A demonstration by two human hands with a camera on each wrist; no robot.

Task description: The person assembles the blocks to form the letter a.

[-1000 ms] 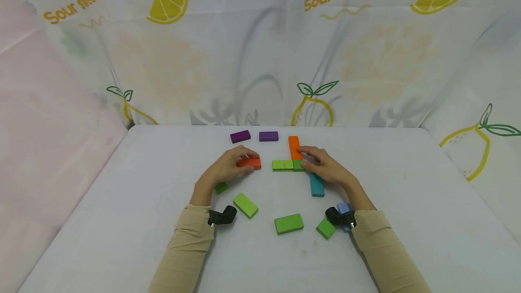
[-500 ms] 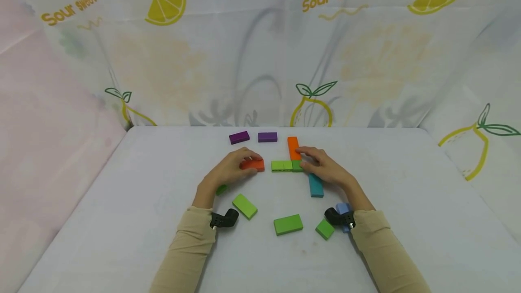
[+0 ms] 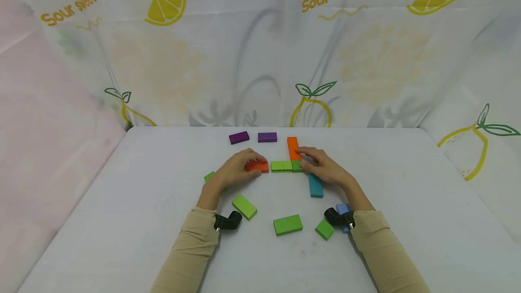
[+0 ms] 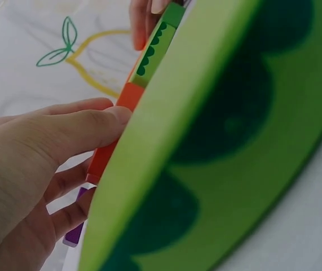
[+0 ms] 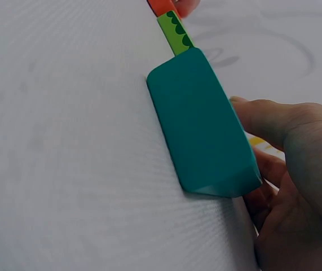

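My left hand (image 3: 235, 170) grips a red-orange block (image 3: 258, 167), thumb in front and fingers behind. Its right end lies very close to a light green block (image 3: 281, 166) with a dark scalloped pattern, which the left wrist view shows too. A darker green block (image 3: 296, 166) continues the row. My right hand (image 3: 329, 167) pinches the darker block's right end, thumb in front, index finger by an orange block (image 3: 292, 148) that extends backward. A teal block (image 3: 315, 186) lies below that hand; in the right wrist view the teal block (image 5: 203, 124) hides part of the fingers.
Two purple blocks (image 3: 267, 137) lie toward the table's back edge. Nearer me are a light green block (image 3: 244, 206), a green block (image 3: 288, 224) and a small green block (image 3: 324, 229). A blue block (image 3: 343, 208) sits partly under the right wrist camera, another green block (image 3: 209, 176) behind the left wrist.
My left hand has slid the red-orange block rightward, up to the left end of the green row. The right hand has stayed in place.
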